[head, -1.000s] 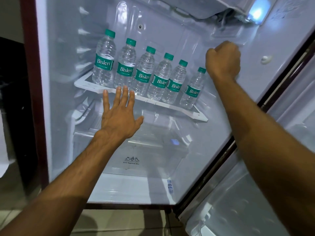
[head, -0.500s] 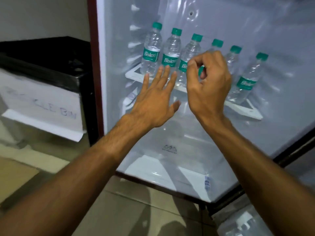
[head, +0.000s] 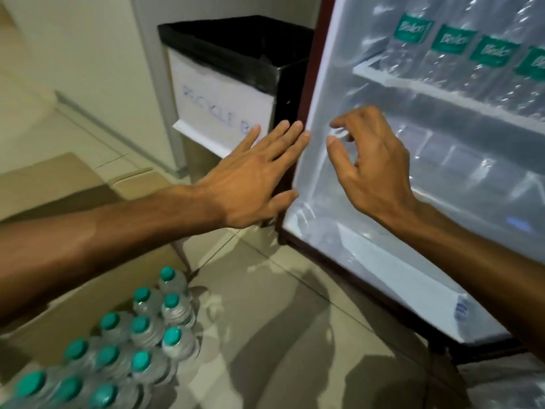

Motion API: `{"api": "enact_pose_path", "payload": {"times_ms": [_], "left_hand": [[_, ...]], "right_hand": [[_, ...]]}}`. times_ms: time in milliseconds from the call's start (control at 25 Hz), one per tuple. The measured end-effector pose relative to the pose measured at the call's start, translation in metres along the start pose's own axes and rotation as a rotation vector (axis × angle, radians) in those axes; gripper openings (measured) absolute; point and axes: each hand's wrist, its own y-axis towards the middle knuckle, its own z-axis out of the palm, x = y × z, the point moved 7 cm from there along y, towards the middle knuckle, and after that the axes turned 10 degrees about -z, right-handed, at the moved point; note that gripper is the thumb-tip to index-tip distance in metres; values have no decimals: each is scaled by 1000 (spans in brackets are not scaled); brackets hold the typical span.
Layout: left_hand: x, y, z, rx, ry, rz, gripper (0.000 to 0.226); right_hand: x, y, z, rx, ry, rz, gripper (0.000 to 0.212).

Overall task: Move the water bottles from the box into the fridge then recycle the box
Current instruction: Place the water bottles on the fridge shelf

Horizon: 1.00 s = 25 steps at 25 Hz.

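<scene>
Hovering near Bisleri bottles (head: 454, 51): left hand (head: 253, 184) fingers straight, right hand (head: 374, 169) fingers loosely curled.

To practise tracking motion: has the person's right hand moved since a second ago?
Yes. The right hand has dropped left, from beside the bottles to below the fridge shelf.

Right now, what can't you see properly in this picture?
Head view only:
- Shelf bottles: caps cut off by the top edge, labels blurred.
- Bin sign: writing faint, its end covered by the left hand.
- Lower bottles: the pack runs off the bottom-left corner, so no full count.
</scene>
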Motion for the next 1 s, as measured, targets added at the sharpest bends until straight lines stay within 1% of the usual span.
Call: {"api": "enact_pose_path", "payload": {"times_ms": [120, 280, 360, 440, 520, 600, 720, 800, 880, 1000], "left_hand": [[27, -49, 14, 100, 55, -23, 83], [52, -106, 33, 191, 27, -40, 82], [59, -131, 46, 270, 40, -68, 82], [61, -150, 60, 363, 80, -81, 78], [59, -169, 75, 403, 106, -67, 70], [59, -187, 93, 446, 102, -58, 57], [62, -215, 132, 687, 60, -125, 40], [63, -226, 148, 773, 75, -128, 27], [63, -231, 157, 776, 81, -118, 19], [65, -231, 162, 730, 31, -164, 16]], "right_hand": [[35, -17, 28, 135, 81, -79, 31], [78, -47, 60, 287, 160, -159, 30], [100, -66, 75, 342, 176, -242, 27], [118, -84, 88, 398, 185, -330, 29], [132, -99, 98, 454, 206, -369, 30], [142, -110, 105, 505, 242, -364, 29], [148, -124, 116, 599, 298, -319, 28], [147, -132, 120, 652, 317, -286, 29], [146, -140, 121, 685, 329, -265, 29], [143, -147, 122, 721, 338, -252, 27]]}}
